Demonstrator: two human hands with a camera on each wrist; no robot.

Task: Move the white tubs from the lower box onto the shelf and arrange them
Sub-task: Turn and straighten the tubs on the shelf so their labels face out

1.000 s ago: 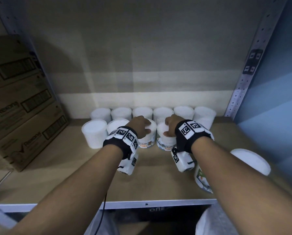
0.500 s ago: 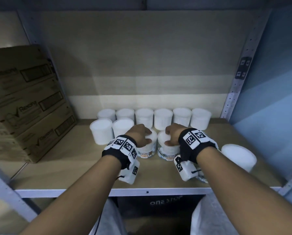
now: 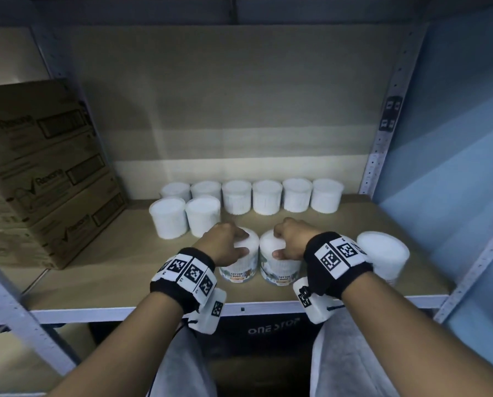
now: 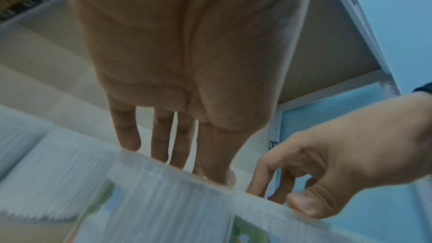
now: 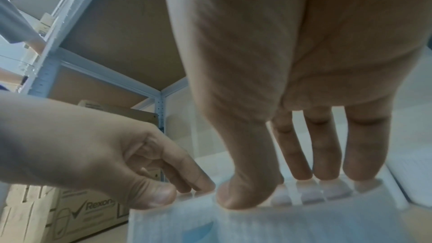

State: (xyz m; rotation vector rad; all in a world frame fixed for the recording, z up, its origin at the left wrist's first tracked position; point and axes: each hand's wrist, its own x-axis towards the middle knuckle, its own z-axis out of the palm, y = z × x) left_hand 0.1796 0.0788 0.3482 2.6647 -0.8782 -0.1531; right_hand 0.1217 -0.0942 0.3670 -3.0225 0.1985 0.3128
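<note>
Nearest the shelf [image 3: 354, 222] front edge, your left hand [image 3: 225, 243] has its grip curled over the top of one labelled tub [image 3: 241, 270], thumb on the near side. Your right hand [image 3: 292, 239] clamps the neighbouring tub [image 3: 279, 267] likewise; the two tubs stand touching. To their right, near the same edge, a lone tub [image 3: 382, 253] stands apart. Behind your hands sit two tubs [image 3: 186, 217], then a back row of six [image 3: 266, 196]. Left of these rows are stacked cartons [image 3: 39, 167].
</note>
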